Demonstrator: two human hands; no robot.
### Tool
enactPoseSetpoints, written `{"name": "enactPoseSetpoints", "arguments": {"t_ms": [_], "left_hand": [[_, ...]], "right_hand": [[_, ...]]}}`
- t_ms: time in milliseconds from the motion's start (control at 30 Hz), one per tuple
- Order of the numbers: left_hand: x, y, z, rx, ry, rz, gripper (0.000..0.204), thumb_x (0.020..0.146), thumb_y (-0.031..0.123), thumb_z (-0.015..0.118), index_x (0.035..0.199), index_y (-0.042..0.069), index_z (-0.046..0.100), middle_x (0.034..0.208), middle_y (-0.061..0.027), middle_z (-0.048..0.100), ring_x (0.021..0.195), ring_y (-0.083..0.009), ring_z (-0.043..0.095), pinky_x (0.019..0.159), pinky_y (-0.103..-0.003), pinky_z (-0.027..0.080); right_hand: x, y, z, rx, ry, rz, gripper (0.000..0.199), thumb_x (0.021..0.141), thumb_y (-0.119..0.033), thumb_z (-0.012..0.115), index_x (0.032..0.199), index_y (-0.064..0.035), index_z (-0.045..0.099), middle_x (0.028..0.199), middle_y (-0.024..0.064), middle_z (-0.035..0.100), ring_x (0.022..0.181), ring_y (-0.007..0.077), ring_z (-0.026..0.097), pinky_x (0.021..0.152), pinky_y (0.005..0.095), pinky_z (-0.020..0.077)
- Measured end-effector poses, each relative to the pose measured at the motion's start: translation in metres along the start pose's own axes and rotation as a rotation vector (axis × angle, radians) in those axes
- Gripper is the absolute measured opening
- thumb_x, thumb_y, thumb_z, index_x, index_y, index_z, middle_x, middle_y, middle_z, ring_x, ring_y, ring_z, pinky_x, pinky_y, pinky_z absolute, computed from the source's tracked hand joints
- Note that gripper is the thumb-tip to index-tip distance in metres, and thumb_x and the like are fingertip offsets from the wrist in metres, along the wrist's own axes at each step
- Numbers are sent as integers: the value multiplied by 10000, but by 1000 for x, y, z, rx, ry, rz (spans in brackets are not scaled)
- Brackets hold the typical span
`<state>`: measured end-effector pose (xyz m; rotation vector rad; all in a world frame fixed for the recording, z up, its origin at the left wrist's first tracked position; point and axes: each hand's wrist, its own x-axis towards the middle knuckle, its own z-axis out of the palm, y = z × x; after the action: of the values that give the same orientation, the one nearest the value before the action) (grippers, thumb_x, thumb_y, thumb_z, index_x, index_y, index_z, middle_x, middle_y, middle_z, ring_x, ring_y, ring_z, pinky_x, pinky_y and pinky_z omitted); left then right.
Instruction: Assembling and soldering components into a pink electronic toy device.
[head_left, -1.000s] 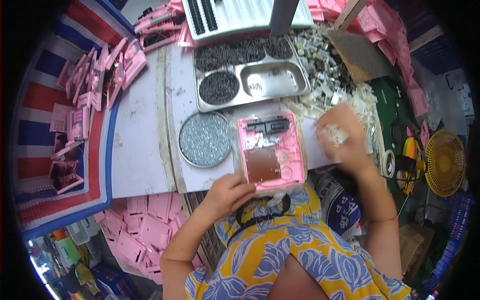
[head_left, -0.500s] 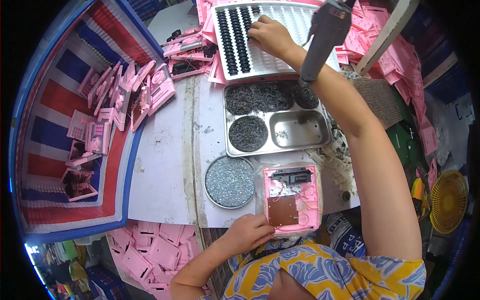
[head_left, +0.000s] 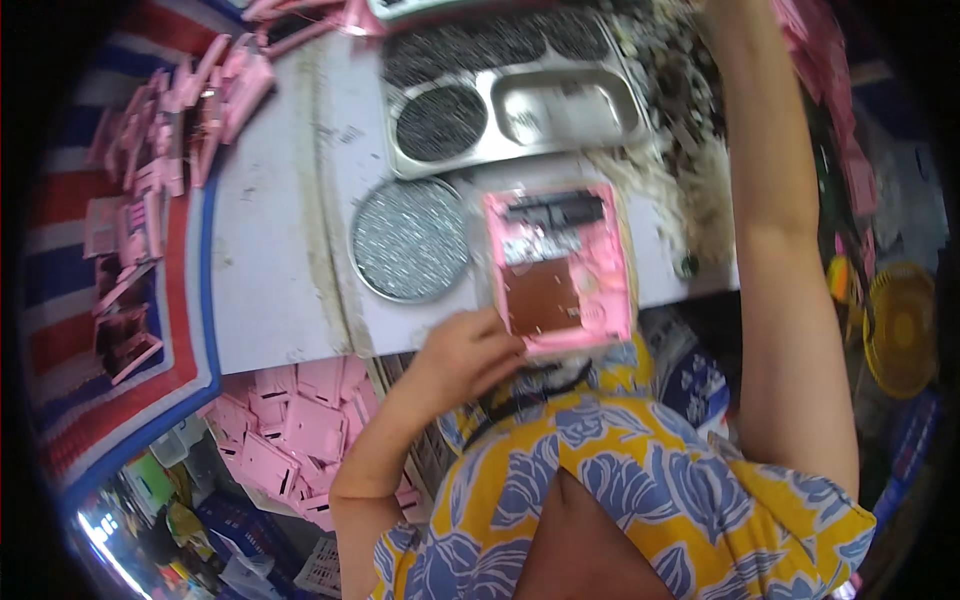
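Presumably for steadiness, the pink casing [head_left: 606, 262] at the table [head_left: 270, 250]'s near edge is touched at its near-left corner by the left hand [head_left: 462, 360], whether pinched cannot be told; right hand out of view, grip unknown; round dish [head_left: 406, 301] set left, likely for reach.

This looks like a small assembly workshop. An open pink plastic casing with a brown board [head_left: 560, 270] lies centrally at a white worktable's [head_left: 275, 260] edge. At twelve o'clock sits a compartmented steel tray [head_left: 520, 152] of small dark parts [head_left: 440, 122]; flat pink plastic shells [head_left: 295, 430] are heaped at eight, pink plastic units [head_left: 180, 130] at ten.
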<state>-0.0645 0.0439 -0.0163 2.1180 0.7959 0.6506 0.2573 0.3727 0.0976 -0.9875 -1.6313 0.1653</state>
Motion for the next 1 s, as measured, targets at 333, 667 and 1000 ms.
{"name": "enactPoseSetpoints", "arguments": {"t_ms": [333,667,1000], "left_hand": [[2,10,2,31,5,-67,188,753,118,807,899,68,701,782,-78,555,682,-266,586,590,-374,465],[0,8,7,57,15,-88,229,732,82,837,931,51,727,801,-76,574,703,-230,590,597,-335,462],[1,6,10,32,35,-51,203,740,107,819,906,65,709,785,-72,556,666,-248,577,582,-368,457]], "right_hand": [[-293,-196,-82,-43,-596,473,191,803,-82,738,986,-78,683,865,60,664,789,239,559,694,359,458],[-308,-179,-72,-162,-606,97,206,709,-140,812,842,-90,663,868,41,652,836,283,569,717,383,474],[-317,-166,-73,-82,-523,45,224,652,-107,859,795,-87,687,920,17,707,819,254,562,713,346,464]]}}
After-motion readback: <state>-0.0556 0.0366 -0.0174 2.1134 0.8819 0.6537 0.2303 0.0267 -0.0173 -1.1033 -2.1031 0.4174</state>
